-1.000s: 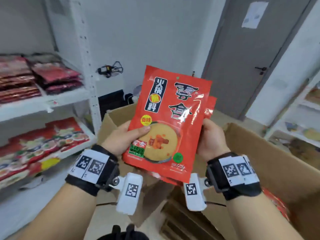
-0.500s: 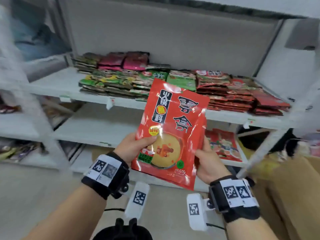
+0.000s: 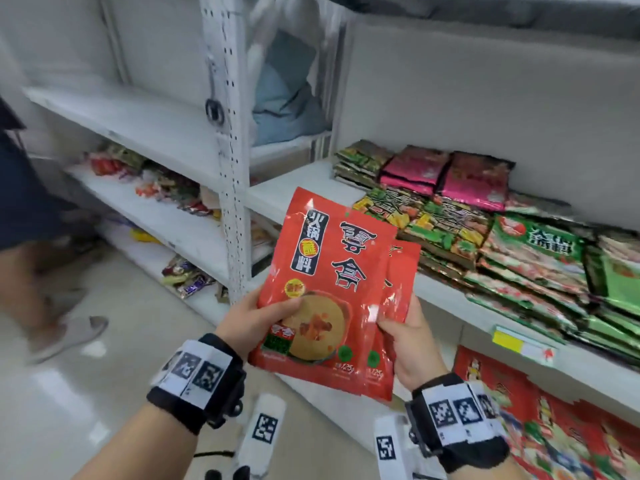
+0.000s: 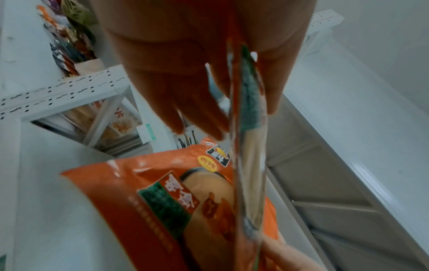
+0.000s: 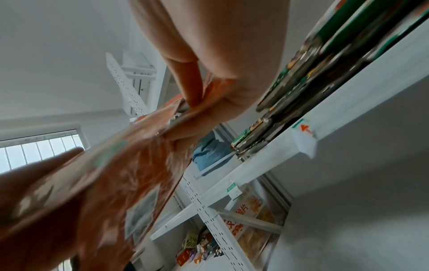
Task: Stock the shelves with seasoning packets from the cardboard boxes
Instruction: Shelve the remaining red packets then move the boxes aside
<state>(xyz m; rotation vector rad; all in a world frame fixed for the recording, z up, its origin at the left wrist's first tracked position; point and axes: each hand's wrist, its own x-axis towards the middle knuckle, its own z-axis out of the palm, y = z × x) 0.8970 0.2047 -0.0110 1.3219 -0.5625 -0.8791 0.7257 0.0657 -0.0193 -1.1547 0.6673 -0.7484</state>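
Observation:
Two red seasoning packets (image 3: 332, 282) overlap upright in front of the white shelf (image 3: 446, 296). My left hand (image 3: 256, 320) pinches the front packet's lower left edge, thumb on its face. My right hand (image 3: 405, 337) grips the back packet (image 3: 401, 282) at its lower right. In the left wrist view the front packet (image 4: 249, 128) shows edge-on between thumb and fingers, with the other packet (image 4: 176, 198) below. In the right wrist view my fingers (image 5: 192, 88) pinch a red packet (image 5: 111, 183). No cardboard box is in view.
Stacks of green, pink and multicoloured packets (image 3: 467, 223) fill the shelf's right part; its left end is bare. Red packets (image 3: 554, 431) lie on the shelf below. A perforated upright (image 3: 232, 168) stands left of it. Another person's leg and shoe (image 3: 59, 327) are at left.
The view has swung left along the shelves, away from the cardboard box. The packets stay in both hands, and the back one now shows more to the right of the front one.

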